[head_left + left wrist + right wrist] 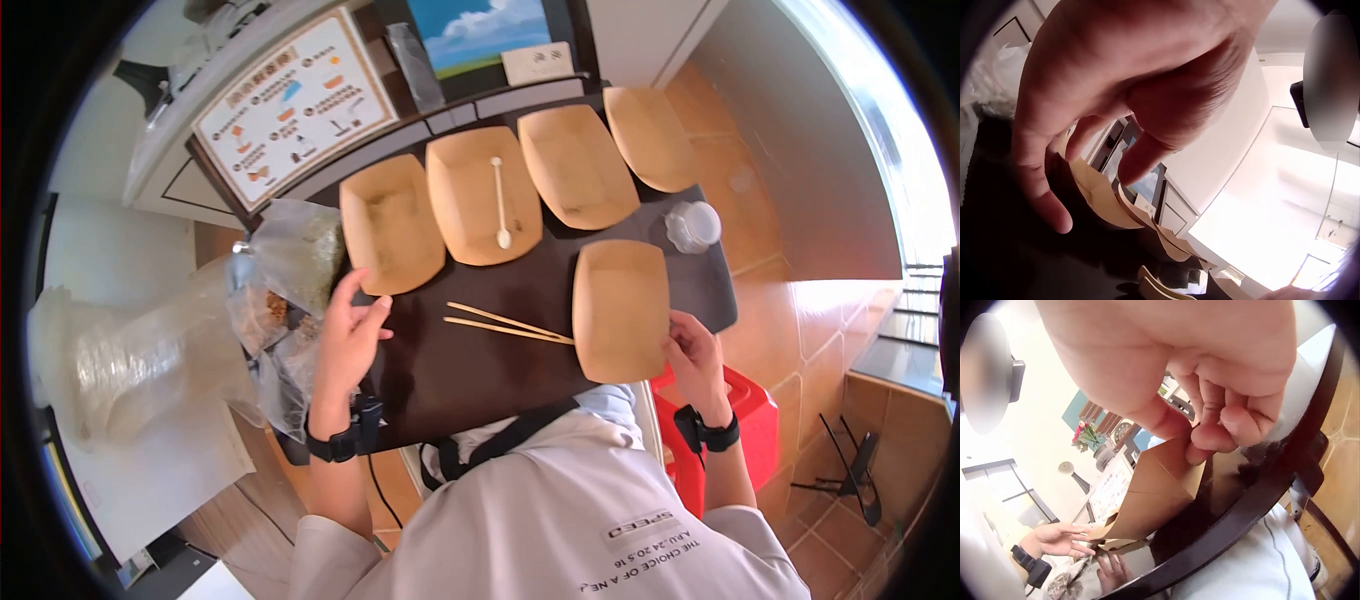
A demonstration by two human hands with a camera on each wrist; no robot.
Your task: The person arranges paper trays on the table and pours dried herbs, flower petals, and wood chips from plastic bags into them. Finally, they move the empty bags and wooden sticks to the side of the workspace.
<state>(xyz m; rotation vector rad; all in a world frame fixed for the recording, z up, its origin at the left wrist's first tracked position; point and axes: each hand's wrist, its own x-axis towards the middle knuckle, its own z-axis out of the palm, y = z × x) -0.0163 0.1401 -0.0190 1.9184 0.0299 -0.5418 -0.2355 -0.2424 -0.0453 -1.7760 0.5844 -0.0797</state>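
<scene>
My right hand (694,352) pinches the right rim of a brown paper tray (621,312) near the front of the dark table. In the right wrist view, thumb and fingers close on the corner of that tray (1160,478). My left hand (350,335) is at the near left corner of the leftmost paper tray (392,225), fingers apart and nothing between them. In the left wrist view, its thumb and fingers overlap the tray's side (1094,187). A pair of wooden chopsticks (505,325) lies between the hands, tips to the left and joined end against the right-hand tray.
Three more paper trays (655,140) continue the back row; one contains a small white double-ended spoon (500,205). A clear lidded jar (693,227) stands at the right. Plastic bags of food (295,255) crowd the left edge. An instruction sheet (297,105) stands behind.
</scene>
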